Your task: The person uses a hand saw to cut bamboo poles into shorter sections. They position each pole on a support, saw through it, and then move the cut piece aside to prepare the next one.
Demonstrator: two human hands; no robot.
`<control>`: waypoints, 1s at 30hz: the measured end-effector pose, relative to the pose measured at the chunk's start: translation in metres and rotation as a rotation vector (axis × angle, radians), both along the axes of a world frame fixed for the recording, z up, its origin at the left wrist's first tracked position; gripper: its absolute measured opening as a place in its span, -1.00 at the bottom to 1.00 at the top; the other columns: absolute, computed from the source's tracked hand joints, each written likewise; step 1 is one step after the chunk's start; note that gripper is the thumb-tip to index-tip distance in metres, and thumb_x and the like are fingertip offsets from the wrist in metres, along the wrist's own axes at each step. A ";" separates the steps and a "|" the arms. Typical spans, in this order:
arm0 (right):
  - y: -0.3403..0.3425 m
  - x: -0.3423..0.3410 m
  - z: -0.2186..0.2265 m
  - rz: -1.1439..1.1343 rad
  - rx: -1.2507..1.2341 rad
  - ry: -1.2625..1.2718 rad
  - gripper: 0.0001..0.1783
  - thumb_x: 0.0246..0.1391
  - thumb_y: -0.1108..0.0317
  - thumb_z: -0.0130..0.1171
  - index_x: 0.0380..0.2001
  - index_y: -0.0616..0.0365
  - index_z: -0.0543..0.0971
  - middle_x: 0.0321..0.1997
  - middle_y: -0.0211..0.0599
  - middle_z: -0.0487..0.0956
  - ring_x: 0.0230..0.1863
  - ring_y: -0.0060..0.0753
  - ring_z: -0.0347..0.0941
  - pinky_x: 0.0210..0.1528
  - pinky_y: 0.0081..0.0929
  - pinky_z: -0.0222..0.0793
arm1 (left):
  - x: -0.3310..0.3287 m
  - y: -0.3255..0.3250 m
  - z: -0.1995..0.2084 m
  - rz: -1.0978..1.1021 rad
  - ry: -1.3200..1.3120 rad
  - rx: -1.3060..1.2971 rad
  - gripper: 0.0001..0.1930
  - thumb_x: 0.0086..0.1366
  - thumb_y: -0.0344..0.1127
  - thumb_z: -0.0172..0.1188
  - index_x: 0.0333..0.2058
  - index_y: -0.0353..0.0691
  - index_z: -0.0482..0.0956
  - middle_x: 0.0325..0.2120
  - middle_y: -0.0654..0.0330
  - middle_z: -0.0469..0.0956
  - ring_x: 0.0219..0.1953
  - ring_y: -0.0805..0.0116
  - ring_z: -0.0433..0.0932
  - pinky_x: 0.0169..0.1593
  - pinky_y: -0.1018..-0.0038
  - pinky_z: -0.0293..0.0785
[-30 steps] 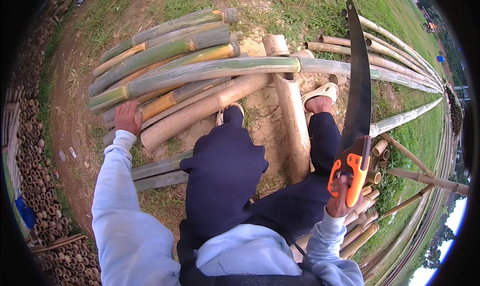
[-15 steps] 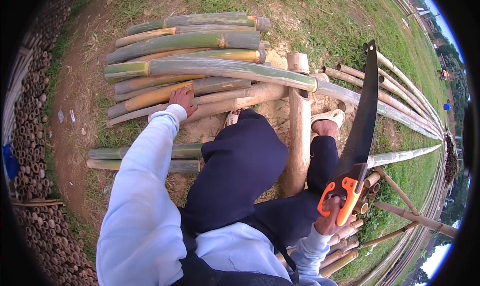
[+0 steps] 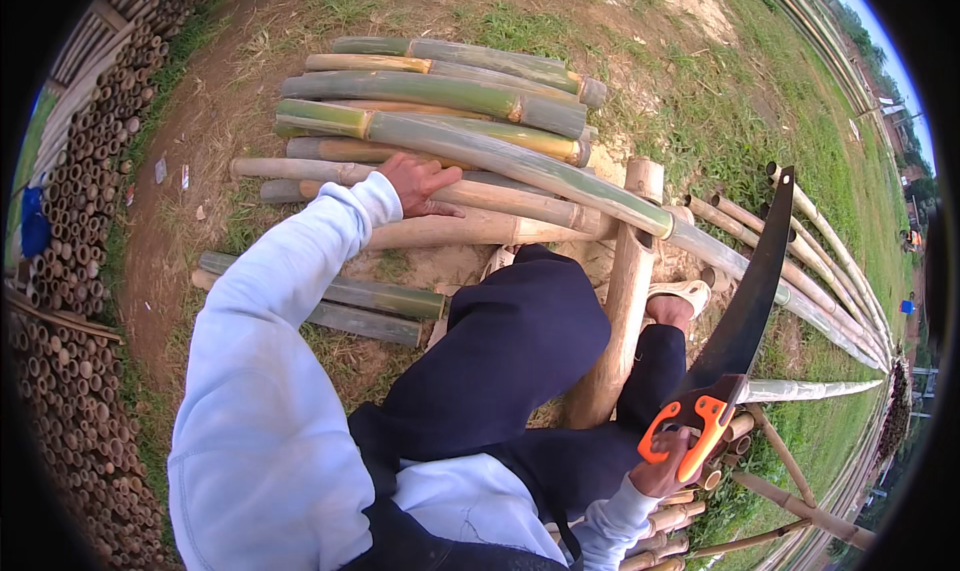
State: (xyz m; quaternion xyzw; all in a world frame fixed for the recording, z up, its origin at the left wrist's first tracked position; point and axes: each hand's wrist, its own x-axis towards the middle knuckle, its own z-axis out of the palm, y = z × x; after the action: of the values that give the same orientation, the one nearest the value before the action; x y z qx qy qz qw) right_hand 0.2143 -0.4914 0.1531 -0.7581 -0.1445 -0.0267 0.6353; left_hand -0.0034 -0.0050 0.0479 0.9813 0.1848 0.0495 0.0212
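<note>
My left hand (image 3: 420, 183) is closed around a thin, tan bamboo pole (image 3: 520, 203), which lies across the near side of a bundle of cut green bamboo lengths (image 3: 440, 89). In my right hand (image 3: 660, 463), low on the right, is a hand saw (image 3: 745, 316) with an orange and black handle and a long dark curved blade pointing up and away. A long green bamboo pole (image 3: 610, 196) crosses the bundle and rests on a thick wooden post (image 3: 618, 321) between my legs.
Two short green bamboo pieces (image 3: 385, 299) lie on the ground at the near left. Large stacks of bamboo (image 3: 80, 421) line the left side. More long poles (image 3: 790, 241) stretch away at the right, above a rack of crossed poles (image 3: 815, 511).
My left hand has shifted onto the thin tan pole, which now sits farther right and higher over the bundle. The view has turned slightly; the saw stays in my right hand.
</note>
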 end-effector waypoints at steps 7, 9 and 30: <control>0.008 -0.012 0.007 -0.009 0.004 0.042 -0.73 0.25 0.41 0.17 -0.55 0.22 0.47 -0.66 -0.38 0.41 -0.53 -0.48 0.35 -0.35 -0.46 0.34 | 0.046 0.067 0.020 -0.204 -0.126 0.161 -0.37 0.26 0.44 0.14 -0.08 -0.02 0.55 -0.45 0.15 0.56 -0.34 0.00 0.66 -0.29 0.15 0.59; 0.007 -0.013 0.008 -0.003 -0.001 0.045 -0.72 0.24 0.42 0.16 -0.57 0.22 0.46 -0.65 -0.38 0.41 -0.53 -0.47 0.35 -0.34 -0.44 0.34 | 0.059 0.072 0.016 -0.210 -0.207 0.159 -0.40 0.29 0.41 0.14 -0.11 -0.04 0.55 -0.47 0.14 0.55 -0.34 0.02 0.66 -0.29 0.14 0.59; 0.009 -0.009 -0.008 -0.020 0.005 0.014 -0.75 0.29 0.39 0.19 -0.49 0.24 0.50 -0.65 -0.35 0.42 -0.55 -0.49 0.35 -0.36 -0.48 0.36 | 0.091 0.045 0.015 -0.045 0.003 -0.029 -0.30 0.30 0.54 -0.03 0.04 0.06 0.55 -0.33 0.09 0.68 -0.28 -0.11 0.67 -0.21 0.01 0.57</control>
State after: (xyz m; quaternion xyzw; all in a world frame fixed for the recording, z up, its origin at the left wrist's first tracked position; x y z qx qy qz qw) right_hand 0.2049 -0.4826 0.1452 -0.7581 -0.1323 -0.0280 0.6379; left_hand 0.0878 0.0396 0.0634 0.9848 0.1636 0.0450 0.0361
